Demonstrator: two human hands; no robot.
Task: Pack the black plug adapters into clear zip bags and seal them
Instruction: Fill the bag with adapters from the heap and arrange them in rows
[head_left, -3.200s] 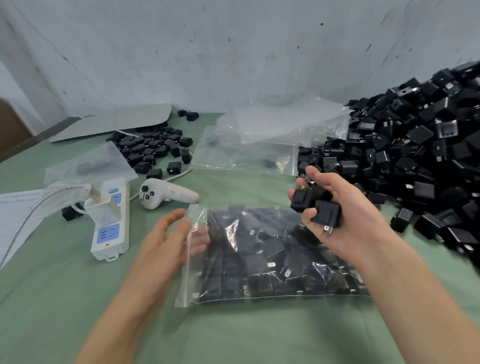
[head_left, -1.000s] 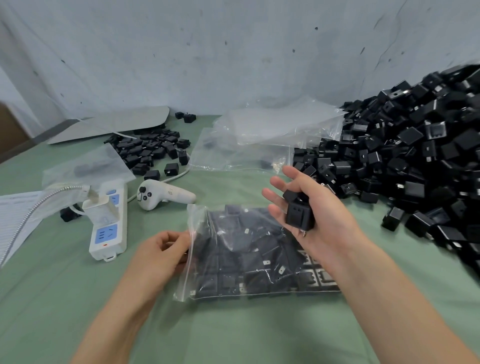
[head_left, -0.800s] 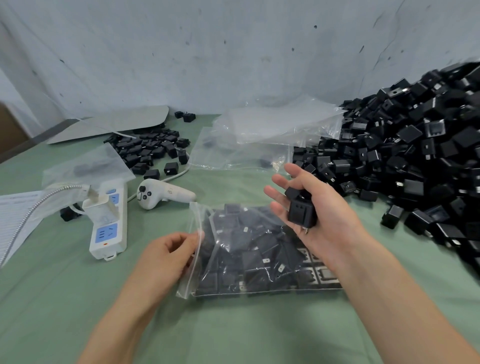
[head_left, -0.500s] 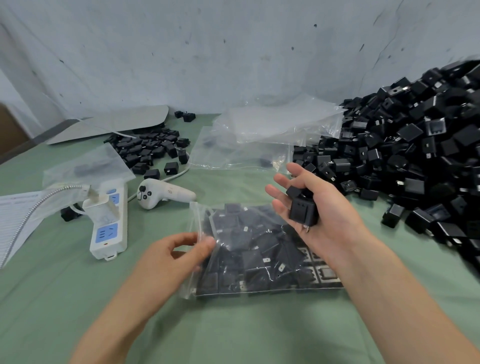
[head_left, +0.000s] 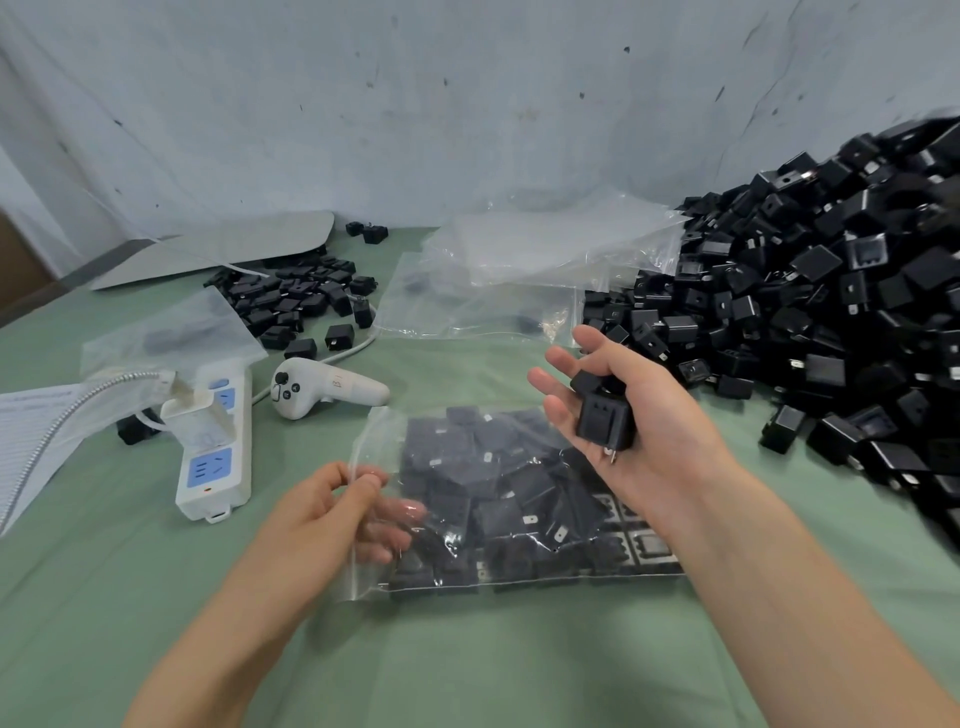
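Green table (head_left: 467, 649) with adapter heap (head_left: 810, 291), filled zip bag (head_left: 509, 499), power strip (head_left: 213, 457), controller (head_left: 317, 387).

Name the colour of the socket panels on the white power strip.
Blue, on the white power strip; it shows best in the head view.

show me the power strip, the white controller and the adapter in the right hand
power strip (head_left: 210, 465): head view, on its near blue socket panel.
white controller (head_left: 343, 391): head view, on the middle of its handle.
held adapter (head_left: 605, 422): head view, on its black front face.
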